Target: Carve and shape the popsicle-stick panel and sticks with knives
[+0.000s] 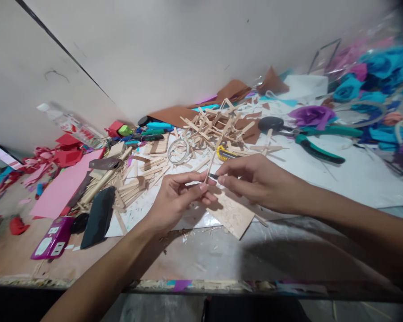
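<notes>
Mid-frame, my left hand (176, 197) is pinching a light, brittle-looking wooden stick (210, 167) near its lower end. My right hand (251, 179) is gripping a small dark object (213, 176) against it.

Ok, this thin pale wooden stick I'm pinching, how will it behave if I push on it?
Probably stiff but quick to snap: the thin pale wooden stick is slender, pinched by the left hand with the right hand closed beside it. Likely light, like the heap of wooden sticks behind. It looks flat, so probably won't roll.
</notes>
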{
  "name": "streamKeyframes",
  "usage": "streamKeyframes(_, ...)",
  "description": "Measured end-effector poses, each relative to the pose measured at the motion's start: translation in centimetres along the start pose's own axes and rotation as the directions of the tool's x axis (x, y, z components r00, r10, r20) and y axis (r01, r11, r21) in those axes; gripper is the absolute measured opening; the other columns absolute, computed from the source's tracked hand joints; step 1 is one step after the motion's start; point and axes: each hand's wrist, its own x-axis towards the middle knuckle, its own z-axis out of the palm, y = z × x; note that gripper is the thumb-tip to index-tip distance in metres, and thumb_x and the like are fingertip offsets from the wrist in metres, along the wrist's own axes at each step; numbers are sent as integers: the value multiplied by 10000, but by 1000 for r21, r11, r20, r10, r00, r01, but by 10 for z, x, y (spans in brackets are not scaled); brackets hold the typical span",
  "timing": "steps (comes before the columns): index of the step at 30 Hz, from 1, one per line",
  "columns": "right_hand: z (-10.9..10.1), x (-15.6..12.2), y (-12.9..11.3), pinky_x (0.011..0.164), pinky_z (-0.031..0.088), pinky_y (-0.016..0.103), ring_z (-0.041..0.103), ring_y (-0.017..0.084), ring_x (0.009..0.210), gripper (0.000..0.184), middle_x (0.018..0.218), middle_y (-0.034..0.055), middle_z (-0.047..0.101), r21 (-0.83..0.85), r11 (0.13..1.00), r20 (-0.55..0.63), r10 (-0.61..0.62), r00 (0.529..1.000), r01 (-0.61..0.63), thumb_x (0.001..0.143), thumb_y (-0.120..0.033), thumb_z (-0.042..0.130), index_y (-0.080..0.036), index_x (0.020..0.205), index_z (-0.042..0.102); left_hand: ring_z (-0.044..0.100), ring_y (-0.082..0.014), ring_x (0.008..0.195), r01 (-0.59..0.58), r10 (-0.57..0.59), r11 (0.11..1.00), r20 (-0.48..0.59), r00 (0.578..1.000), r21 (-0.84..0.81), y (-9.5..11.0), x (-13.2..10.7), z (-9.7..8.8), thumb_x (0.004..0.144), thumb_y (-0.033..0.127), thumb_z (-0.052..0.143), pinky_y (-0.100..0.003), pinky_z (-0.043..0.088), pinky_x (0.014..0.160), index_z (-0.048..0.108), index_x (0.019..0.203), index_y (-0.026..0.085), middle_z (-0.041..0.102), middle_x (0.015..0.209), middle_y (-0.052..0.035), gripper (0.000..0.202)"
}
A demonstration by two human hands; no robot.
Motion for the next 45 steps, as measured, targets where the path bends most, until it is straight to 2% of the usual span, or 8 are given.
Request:
streamKeyframes(6, 7, -5, 1, 566, 338, 253, 476, 100, 574, 256, 662, -4, 638, -100, 992, -40, 73, 996, -77, 993, -254, 566, -144, 859, 754, 804, -164, 744, -48, 52, 992, -28, 998, 118, 0, -3, 8, 900, 251, 835, -237, 674, 710, 843, 1015, 165, 816, 865, -61, 144)
streamKeyframes(11, -1, -2, 2, 559, 345, 244, 458, 91, 571, 206, 656, -25, 602, 26, 1000, 17, -1, 1000, 1, 986, -240, 597, -147, 866, 735, 793, -146, 741, -73, 75, 991, -17, 997, 115, 3, -3, 5, 902, 232, 828, -259, 685, 720, 849, 1027, 197, 810, 1070, -72, 132)
streamKeyframes(16, -6, -1, 4, 542, 337, 238, 456, 91, 579, 217, 671, -25, 594, 11, 1000, 75, -25, 997, 24, 1003, -285, 603, -140, 936, 751, 795, -157, 739, -118, 119, 980, 4, 993, 162, 7, -5, 9, 911, 226, 813, -263, 682, 701, 845, 1001, 177, 799, 1032, -72, 107)
streamKeyframes(21, 6, -5, 3, 567, 334, 249, 439, 90, 554, 234, 629, -27, 590, -83, 996, -22, 24, 999, -26, 995, -241, 569, -144, 876, 746, 799, -167, 728, -83, 88, 980, -19, 996, 181, 6, -6, 11, 913, 247, 815, -251, 676, 717, 826, 996, 156, 801, 836, -56, 123)
streamKeyframes(25, 12, -6, 8, 592, 356, 251, 464, 95, 576, 240, 677, -7, 637, -48, 999, -50, 21, 999, -23, 1005, -250, 561, -139, 893, 742, 810, -183, 739, -86, 92, 982, -31, 995, 170, 4, -5, 9, 903, 252, 828, -268, 687, 710, 824, 1040, 171, 809, 843, -52, 159)
streamKeyframes(32, -10, 0, 6, 585, 361, 247, 502, 108, 607, 224, 678, -8, 639, -80, 997, 94, -4, 996, 12, 983, -245, 571, -151, 891, 753, 817, -196, 763, -131, 132, 961, 15, 991, 243, 3, -4, 9, 917, 258, 812, -278, 694, 716, 837, 1017, 173, 792, 957, -71, 134)
streamKeyframes(41, -15, 2, 11, 568, 367, 245, 533, 105, 588, 211, 677, -5, 669, -178, 984, 90, 43, 995, -26, 963, -231, 580, -151, 889, 761, 836, -221, 854, -20, 31, 995, -111, 993, 99, -5, 1, 15, 841, 274, 893, -287, 702, 798, 829, 1041, 153, 843, 980, -92, 242)
streamKeyframes(45, -23, 4, 10, 519, 373, 253, 521, 109, 534, 207, 626, -11, 646, -171, 979, 153, 139, 978, -112, 976, -239, 583, -163, 897, 758, 835, -223, 851, 27, -13, 995, -141, 990, 98, -4, 2, 18, 828, 295, 905, -287, 697, 819, 825, 983, 120, 843, 931, -109, 247)
